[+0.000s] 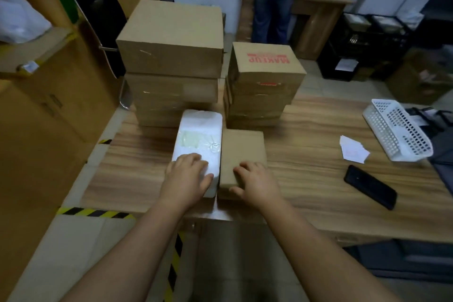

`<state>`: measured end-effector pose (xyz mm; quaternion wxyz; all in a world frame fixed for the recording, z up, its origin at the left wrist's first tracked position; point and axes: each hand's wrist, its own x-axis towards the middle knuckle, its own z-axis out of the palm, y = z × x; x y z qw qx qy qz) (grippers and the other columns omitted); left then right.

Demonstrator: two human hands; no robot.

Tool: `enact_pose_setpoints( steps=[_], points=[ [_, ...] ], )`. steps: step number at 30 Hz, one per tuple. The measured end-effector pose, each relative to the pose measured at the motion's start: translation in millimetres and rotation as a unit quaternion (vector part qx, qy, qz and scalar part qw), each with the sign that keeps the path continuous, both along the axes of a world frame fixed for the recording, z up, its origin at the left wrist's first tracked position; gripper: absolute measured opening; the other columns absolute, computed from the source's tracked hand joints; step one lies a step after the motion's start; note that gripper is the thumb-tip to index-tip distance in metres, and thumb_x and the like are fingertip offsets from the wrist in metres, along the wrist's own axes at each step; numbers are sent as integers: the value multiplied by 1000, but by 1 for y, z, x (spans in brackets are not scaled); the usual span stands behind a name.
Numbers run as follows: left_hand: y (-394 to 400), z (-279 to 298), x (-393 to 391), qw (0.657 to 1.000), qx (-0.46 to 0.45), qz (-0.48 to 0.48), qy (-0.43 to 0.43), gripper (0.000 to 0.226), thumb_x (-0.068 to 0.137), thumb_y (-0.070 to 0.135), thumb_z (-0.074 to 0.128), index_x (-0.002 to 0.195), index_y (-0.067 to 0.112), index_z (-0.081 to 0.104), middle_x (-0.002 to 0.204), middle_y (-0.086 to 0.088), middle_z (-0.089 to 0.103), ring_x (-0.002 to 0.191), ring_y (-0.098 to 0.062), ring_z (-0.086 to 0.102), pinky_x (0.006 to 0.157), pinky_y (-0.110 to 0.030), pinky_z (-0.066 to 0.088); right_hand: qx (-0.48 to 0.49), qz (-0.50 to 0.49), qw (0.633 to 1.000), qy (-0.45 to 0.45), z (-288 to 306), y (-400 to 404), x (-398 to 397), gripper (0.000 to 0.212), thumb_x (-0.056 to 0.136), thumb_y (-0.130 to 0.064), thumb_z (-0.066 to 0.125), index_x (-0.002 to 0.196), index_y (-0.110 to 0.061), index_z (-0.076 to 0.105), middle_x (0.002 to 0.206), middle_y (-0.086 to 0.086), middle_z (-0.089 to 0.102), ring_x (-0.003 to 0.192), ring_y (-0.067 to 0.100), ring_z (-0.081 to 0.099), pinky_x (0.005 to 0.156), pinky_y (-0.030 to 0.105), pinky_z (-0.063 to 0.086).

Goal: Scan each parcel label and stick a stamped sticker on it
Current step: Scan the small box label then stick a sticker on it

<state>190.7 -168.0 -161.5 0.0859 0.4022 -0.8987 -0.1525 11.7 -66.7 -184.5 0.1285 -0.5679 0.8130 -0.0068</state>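
Note:
A white parcel (198, 135) lies on the wooden table (318, 191), with a small brown cardboard parcel (242, 147) touching its right side. My left hand (188, 176) rests on the near end of the white parcel, fingers curled over its top and thumb at its near right corner. My right hand (255, 179) grips the near end of the brown parcel, thumb against its front face. Behind them stand two stacks of brown boxes: a taller left stack (171, 56) and a right stack (264, 81) printed in red. White stickers (353, 151) lie to the right. A black phone (370, 186) lies nearer.
A white perforated plastic basket (397, 130) lies tipped at the table's right edge. A person (274, 0) stands at a desk at the back. Large cardboard boxes (49, 105) fill the left side. Yellow-black tape (93, 212) marks the floor by the table's left corner.

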Motion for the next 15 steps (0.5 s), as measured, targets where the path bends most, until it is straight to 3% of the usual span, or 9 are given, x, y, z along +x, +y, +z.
enact_pose_setpoints(
  steps=[4,8,12,15],
  points=[
    [-4,1,-14,1000,-11,7,10,37,94,40,57,125,23,64,134,0,56,128,-21,45,101,-40,36,-51,-51,997,-24,1,9,-15,49,96,-43,50,143,-29,47,134,-2,58,124,20,48,92,31,42],
    [4,5,-35,999,-9,-9,46,35,92,36,60,120,18,68,130,-5,60,124,-27,51,98,-43,41,-34,-6,999,-30,-6,26,-24,66,88,-55,58,145,-26,41,142,2,46,130,24,43,102,35,38],
    [22,8,-51,997,9,-40,60,35,94,34,60,125,18,65,129,1,57,122,-18,48,102,-36,44,-42,29,998,-20,-10,38,-32,76,80,-65,63,142,-25,46,143,1,42,131,23,39,106,36,35],
    [34,8,-60,996,13,-48,76,35,95,33,59,127,19,63,131,3,57,122,-14,47,103,-29,41,-31,39,998,-30,-14,47,-49,72,81,-61,64,141,-23,47,145,1,40,132,23,36,107,37,36]
  ],
)
